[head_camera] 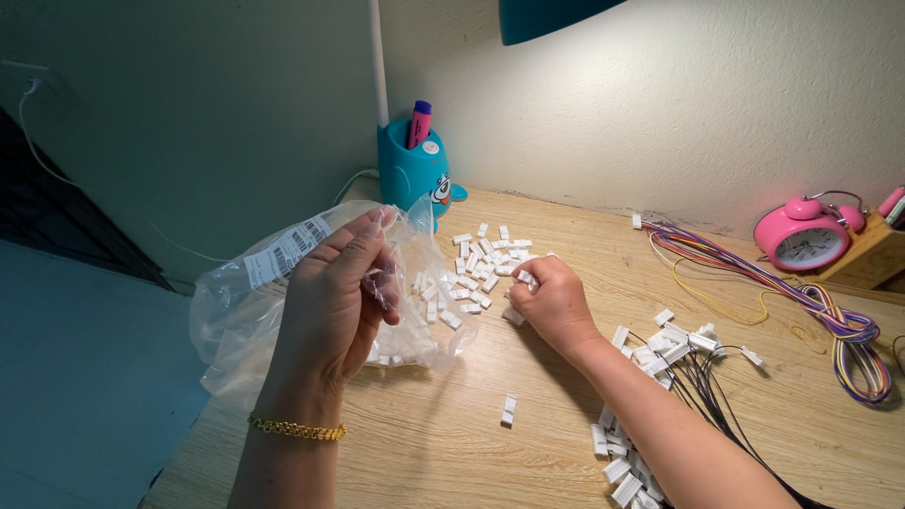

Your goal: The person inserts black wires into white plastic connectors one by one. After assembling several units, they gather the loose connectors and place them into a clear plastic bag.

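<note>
Left hand [335, 302] on plastic bag [245, 302]; right hand [551, 303] among white connectors [476, 273]

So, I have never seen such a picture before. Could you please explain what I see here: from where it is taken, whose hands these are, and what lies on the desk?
There is no machine here. A camera worn on a person's head looks down at that person's own two bare hands above a wooden desk. The left hand holds up a clear plastic bag. The right hand pinches small white connectors from a loose pile beside the bag. More connectors with black wires lie on the right, next to a bundle of coloured wires. At the back stand a teal lamp base with a pen in it and a pink alarm clock.
</note>
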